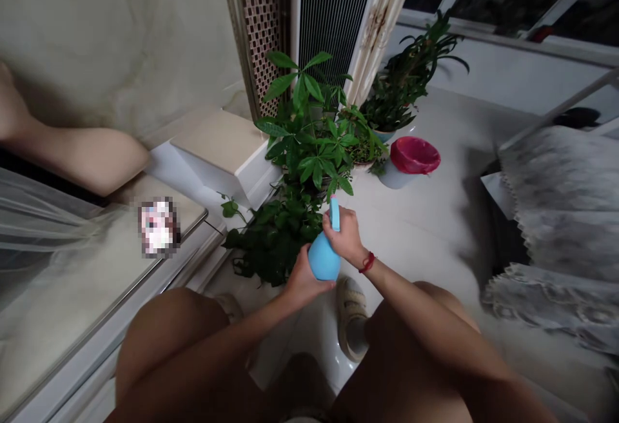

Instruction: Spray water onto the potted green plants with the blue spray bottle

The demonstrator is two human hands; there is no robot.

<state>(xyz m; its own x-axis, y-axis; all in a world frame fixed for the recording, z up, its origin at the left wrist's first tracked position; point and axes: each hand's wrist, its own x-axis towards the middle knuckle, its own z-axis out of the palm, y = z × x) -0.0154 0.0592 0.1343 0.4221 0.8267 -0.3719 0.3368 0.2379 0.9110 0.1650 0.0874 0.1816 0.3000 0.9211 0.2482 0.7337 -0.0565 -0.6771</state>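
Observation:
A light blue spray bottle (324,260) is held between my two hands, in front of several potted plants. My left hand (302,277) cups the bottle's rounded body from the left and below. Around its neck and trigger head close the fingers of my right hand (346,236), which has a red bracelet at the wrist. The nozzle points away from me toward a leafy green plant (309,146). Lower and to the left, a dense dark green plant (271,236) spreads close to the bottle. The pots of these nearest plants are mostly hidden by leaves.
A grey bin with a red liner (416,155) stands right of the plants. Farther back is another potted plant (411,81). A ledge (97,294) runs along the left, beside a bent bare limb (82,152). Lace-covered furniture (565,204) occupies the right.

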